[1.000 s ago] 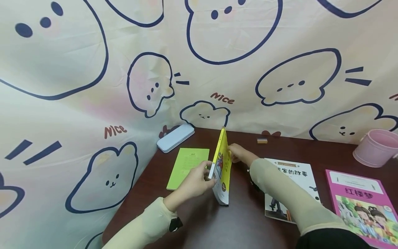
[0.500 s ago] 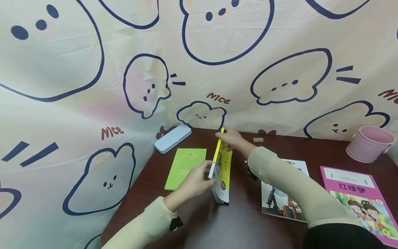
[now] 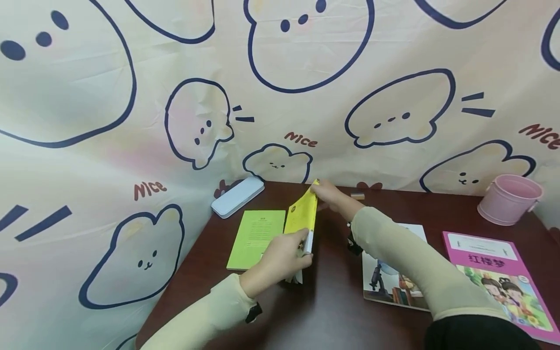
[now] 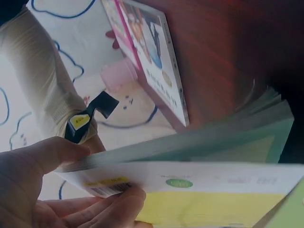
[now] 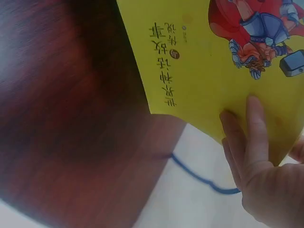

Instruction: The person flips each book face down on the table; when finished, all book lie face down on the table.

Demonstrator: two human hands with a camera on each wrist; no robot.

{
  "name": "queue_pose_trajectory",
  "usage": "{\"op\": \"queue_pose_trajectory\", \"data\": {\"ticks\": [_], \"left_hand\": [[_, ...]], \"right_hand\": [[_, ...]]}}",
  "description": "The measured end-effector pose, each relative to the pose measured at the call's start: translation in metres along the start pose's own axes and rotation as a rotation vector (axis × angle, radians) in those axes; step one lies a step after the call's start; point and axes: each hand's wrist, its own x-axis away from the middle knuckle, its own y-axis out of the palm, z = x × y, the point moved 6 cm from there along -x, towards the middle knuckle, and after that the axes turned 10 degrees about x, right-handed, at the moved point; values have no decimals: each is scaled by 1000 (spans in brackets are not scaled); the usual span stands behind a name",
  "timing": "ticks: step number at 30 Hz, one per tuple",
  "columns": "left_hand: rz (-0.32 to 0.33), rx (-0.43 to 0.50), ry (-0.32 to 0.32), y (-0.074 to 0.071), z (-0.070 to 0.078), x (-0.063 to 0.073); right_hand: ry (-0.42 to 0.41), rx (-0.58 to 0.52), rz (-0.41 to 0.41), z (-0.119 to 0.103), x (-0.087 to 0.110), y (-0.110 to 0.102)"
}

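A yellow book (image 3: 302, 211) stands on edge above the dark table, its spine side up toward the head camera. My left hand (image 3: 280, 255) grips its near end, thumb on one face and fingers on the white and yellow back cover (image 4: 190, 204) in the left wrist view. At the far end my right hand (image 3: 334, 197) pinches the book's top corner. In the right wrist view, fingers (image 5: 257, 128) lie on the yellow front cover (image 5: 199, 80), which bears a cartoon figure; the thumb is mostly hidden. Just left of the book lies a flat green book (image 3: 258, 231).
A pale blue case (image 3: 238, 197) lies at the back left. Under my right forearm is a white book (image 3: 387, 282), with a pink book (image 3: 494, 282) to its right. A small eraser (image 3: 357, 196) and a pink bucket (image 3: 509, 199) sit near the patterned backdrop.
My right hand moved from the book's right face up to its far top corner. The book has turned, so its left face now shows instead of the right. The head view shifted slightly right.
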Motion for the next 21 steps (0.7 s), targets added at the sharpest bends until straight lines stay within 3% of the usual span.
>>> {"op": "queue_pose_trajectory", "data": {"ticks": [5, 11, 15, 18, 21], "left_hand": [[-16, -69, 87, 25, 16, -13], [-41, -65, 121, 52, 26, -22], [-73, -80, 126, 71, 25, -24], [-85, -126, 141, 82, 22, -23], [-138, -192, 131, 94, 17, -22]], "right_hand": [[41, 32, 35, 23, 11, -20], [109, 91, 42, 47, 24, -37], [185, 175, 32, 64, 28, -40], [230, 263, 35, 76, 28, -43], [252, 333, 36, 87, 28, -45]]}}
